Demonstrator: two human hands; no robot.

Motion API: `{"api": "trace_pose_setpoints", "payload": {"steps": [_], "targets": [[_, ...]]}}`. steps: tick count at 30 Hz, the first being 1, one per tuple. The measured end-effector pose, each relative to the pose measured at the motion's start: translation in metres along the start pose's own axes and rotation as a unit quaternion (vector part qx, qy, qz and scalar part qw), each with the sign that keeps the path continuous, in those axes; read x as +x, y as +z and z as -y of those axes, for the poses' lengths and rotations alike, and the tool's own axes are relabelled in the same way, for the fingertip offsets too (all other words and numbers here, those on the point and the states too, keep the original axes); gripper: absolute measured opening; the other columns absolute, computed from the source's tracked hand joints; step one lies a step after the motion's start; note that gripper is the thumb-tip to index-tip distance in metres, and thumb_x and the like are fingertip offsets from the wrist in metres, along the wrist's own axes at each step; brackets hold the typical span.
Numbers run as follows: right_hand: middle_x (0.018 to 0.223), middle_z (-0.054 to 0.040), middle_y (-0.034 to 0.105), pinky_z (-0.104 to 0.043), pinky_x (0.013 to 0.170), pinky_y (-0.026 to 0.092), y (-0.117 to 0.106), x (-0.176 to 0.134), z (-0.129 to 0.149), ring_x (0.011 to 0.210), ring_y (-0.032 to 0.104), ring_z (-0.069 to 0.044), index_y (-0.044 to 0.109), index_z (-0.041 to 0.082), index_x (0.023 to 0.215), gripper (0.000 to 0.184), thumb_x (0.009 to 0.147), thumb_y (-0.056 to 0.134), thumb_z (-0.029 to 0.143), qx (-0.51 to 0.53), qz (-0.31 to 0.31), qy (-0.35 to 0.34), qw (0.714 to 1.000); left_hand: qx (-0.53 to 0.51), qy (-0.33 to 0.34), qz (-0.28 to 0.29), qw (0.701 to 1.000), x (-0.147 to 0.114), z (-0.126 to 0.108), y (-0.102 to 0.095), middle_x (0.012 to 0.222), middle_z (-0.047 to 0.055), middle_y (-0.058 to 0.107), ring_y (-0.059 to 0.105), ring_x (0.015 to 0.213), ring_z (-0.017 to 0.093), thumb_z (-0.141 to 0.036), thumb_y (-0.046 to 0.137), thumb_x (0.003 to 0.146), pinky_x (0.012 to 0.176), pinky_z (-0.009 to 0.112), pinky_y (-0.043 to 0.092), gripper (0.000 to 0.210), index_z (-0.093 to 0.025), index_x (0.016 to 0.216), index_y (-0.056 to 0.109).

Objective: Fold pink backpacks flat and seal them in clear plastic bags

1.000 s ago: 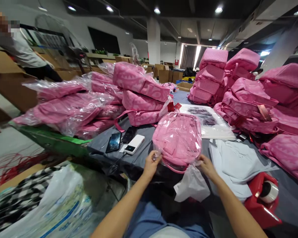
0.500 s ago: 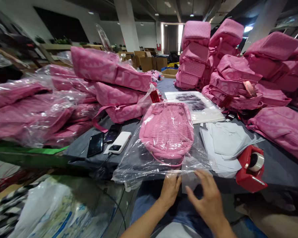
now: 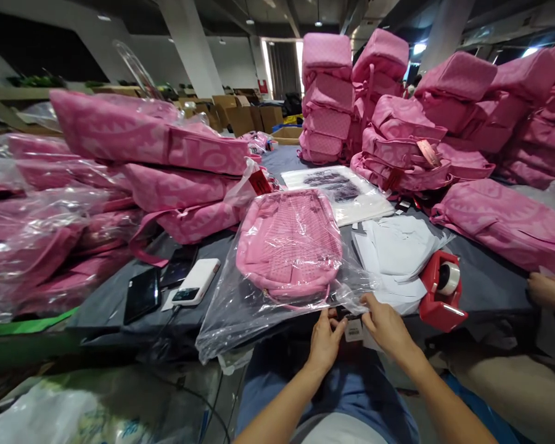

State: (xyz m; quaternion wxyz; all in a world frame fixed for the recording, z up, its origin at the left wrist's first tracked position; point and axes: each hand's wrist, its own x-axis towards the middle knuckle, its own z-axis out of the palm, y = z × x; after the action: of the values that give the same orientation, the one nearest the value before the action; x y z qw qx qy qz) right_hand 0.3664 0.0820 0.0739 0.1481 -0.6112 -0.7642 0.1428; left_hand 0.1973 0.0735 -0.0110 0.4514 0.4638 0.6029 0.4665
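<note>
A pink backpack (image 3: 289, 243) lies in a clear plastic bag (image 3: 231, 314) at the table's front edge, directly before me. My left hand (image 3: 324, 342) is closed at the bag's near edge, thumb and fingers pinched on a small hang tag (image 3: 353, 330) with a barcode. Just to the right, my right hand (image 3: 388, 327) pinches the bag's right near corner, its fingertips partly covered by film. A strap loop of the backpack shows through the plastic above my hands.
Right of the bag are white paper sheets (image 3: 398, 250) and a red tape dispenser (image 3: 444, 293). Printed plastic bags (image 3: 337, 188) lie behind. A white power bank (image 3: 197, 282) and a phone (image 3: 142, 295) lie left. Pink backpacks are piled both sides. Another person's hand (image 3: 550, 291) is far right.
My view has turned right. My right hand, earlier spread over the bag's edge, is now closed on it. The barcode tag has come into sight between my hands.
</note>
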Motion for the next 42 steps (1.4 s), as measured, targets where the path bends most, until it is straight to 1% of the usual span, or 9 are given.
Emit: {"api": "trace_pose_setpoints", "payload": {"steps": [5,11,15,19,21,27,32,37,42], "targets": [[0.083,-0.0037,0.074,-0.028,0.062,0.036,-0.009,0.004,0.008,0.076,0.072,-0.024,0.058,0.022,0.118,0.031,0.089,0.051,0.017,-0.055,0.029,0.000,0.998,-0.077,0.006,-0.016,0.997,0.001,-0.007,0.006,0.074,0.003,0.070,0.066,0.083,0.027,-0.028,0.085,0.065,0.081,0.035,0.047,0.030,-0.023,0.092,0.074],[0.091,-0.0073,0.073,-0.028,0.059,0.035,-0.023,0.008,0.002,0.072,0.070,-0.023,0.064,0.024,0.113,0.033,0.082,0.062,0.010,-0.149,0.013,-0.015,0.989,-0.308,-0.168,0.115,0.929,-0.012,-0.017,-0.039,0.079,0.006,0.076,0.069,0.070,0.019,-0.038,0.096,0.060,0.072,0.031,0.055,0.038,-0.015,0.080,0.074],[0.089,-0.0053,0.068,-0.029,0.068,0.043,-0.027,0.002,-0.008,0.078,0.065,-0.022,0.070,0.020,0.087,0.016,0.088,0.055,0.019,0.044,0.087,-0.083,0.992,-0.371,-0.205,0.172,0.889,-0.014,-0.032,-0.048,0.086,0.007,0.078,0.072,0.072,0.017,-0.035,0.099,0.057,0.073,0.028,0.057,0.043,-0.014,0.087,0.077],[0.074,-0.0012,0.067,-0.034,0.076,0.052,-0.013,-0.010,-0.006,0.076,0.063,-0.022,0.073,0.018,0.086,0.036,0.091,0.058,0.050,0.418,0.241,-0.060,0.874,-0.399,-0.198,0.203,0.872,-0.016,-0.034,-0.030,0.090,0.009,0.079,0.076,0.082,0.023,-0.033,0.097,0.060,0.083,0.033,0.058,0.043,-0.013,0.093,0.077],[0.079,-0.0016,0.069,-0.036,0.082,0.052,-0.006,-0.019,-0.002,0.081,0.063,-0.023,0.075,0.018,0.093,0.041,0.085,0.067,0.057,0.507,0.246,-0.026,0.825,-0.403,-0.209,0.204,0.867,-0.016,-0.030,-0.021,0.090,0.010,0.079,0.076,0.083,0.025,-0.032,0.097,0.060,0.085,0.036,0.059,0.044,-0.013,0.093,0.076],[0.080,-0.0022,0.068,-0.030,0.073,0.048,0.001,-0.039,-0.003,0.075,0.057,-0.019,0.075,0.017,0.093,0.048,0.075,0.077,0.062,0.576,0.257,0.066,0.774,-0.385,-0.249,0.169,0.872,-0.014,-0.016,-0.018,0.092,0.009,0.079,0.075,0.082,0.022,-0.028,0.097,0.061,0.084,0.035,0.058,0.046,-0.014,0.097,0.073],[0.083,-0.0011,0.066,-0.024,0.062,0.040,-0.006,-0.042,-0.026,0.070,0.051,-0.014,0.071,0.015,0.102,0.053,0.083,0.069,0.064,0.510,0.274,0.065,0.813,-0.404,-0.223,0.134,0.877,-0.017,-0.018,-0.019,0.082,0.005,0.077,0.071,0.074,0.016,-0.028,0.100,0.053,0.077,0.028,0.054,0.043,-0.014,0.084,0.074],[0.069,0.0014,0.059,-0.024,0.058,0.037,0.001,-0.052,-0.047,0.064,0.049,-0.013,0.067,0.018,0.087,0.048,0.084,0.066,0.066,0.415,0.178,0.104,0.886,-0.355,-0.181,0.135,0.907,-0.024,-0.029,-0.018,0.077,0.005,0.076,0.066,0.069,0.014,-0.037,0.099,0.056,0.070,0.025,0.051,0.040,-0.012,0.080,0.078],[0.062,0.0021,0.057,-0.024,0.055,0.041,0.024,-0.073,-0.041,0.054,0.047,-0.010,0.061,0.018,0.078,0.060,0.079,0.065,0.078,0.538,0.267,0.102,0.793,-0.356,-0.200,0.125,0.904,-0.025,-0.031,-0.017,0.077,0.005,0.076,0.066,0.067,0.016,-0.040,0.100,0.051,0.068,0.028,0.052,0.043,-0.014,0.078,0.079]]}}
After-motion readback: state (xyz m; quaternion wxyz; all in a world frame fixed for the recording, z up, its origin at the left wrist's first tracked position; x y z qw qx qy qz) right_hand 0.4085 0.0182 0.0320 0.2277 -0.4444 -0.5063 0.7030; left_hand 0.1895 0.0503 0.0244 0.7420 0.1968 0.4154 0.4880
